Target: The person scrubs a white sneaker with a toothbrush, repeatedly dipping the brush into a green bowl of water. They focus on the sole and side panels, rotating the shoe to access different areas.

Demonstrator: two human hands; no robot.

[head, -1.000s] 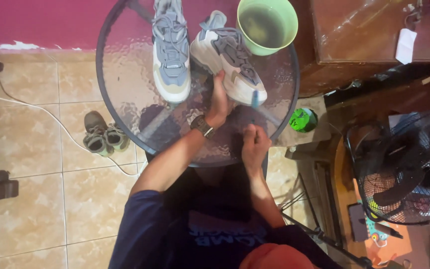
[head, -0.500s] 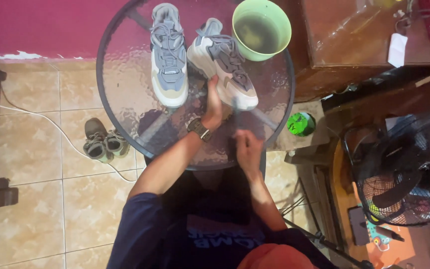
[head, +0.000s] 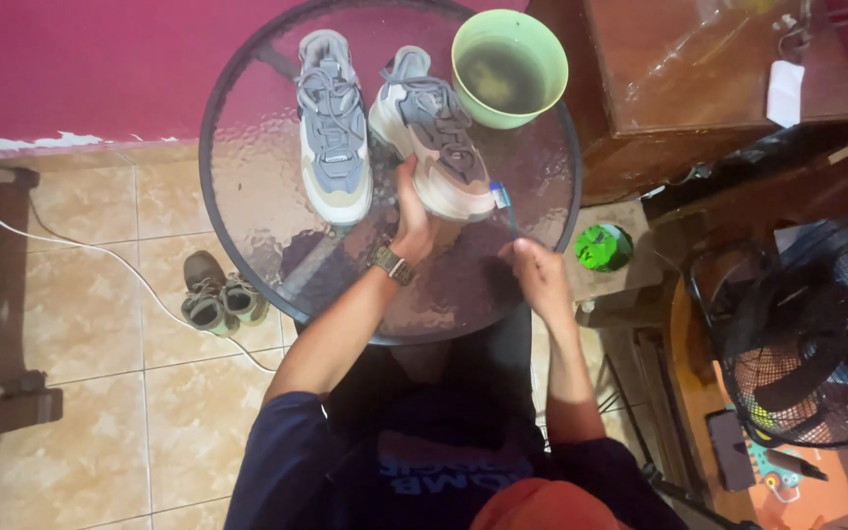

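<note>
A: Head view. Round glass table point(head: 247, 196), seen from above. Left hand point(head: 412, 211) is closed around the heel end of the right-hand sneaker point(head: 429, 132), which sits on the glass near the middle.

B: Which way does it lie?

A: Long axis runs near to far, slightly slanted; laces face up. Heel end near the person, toe far, just beside the green bowl point(head: 542, 103) of murky water.

B: Right hand?

A: Right hand point(head: 539, 273) is closed on a toothbrush point(head: 504, 203). The brush stands nearly upright, with its blue and white head at the near right edge of the sneaker's sole. Touching or just beside: cannot tell.

B: Other items?

A: Second sneaker point(head: 333, 137) lies parallel, just left. Small pair of shoes point(head: 216, 294) on the tiled floor, left of the table. Green cap point(head: 601, 245) and black fan point(head: 817, 334) to the right.
</note>
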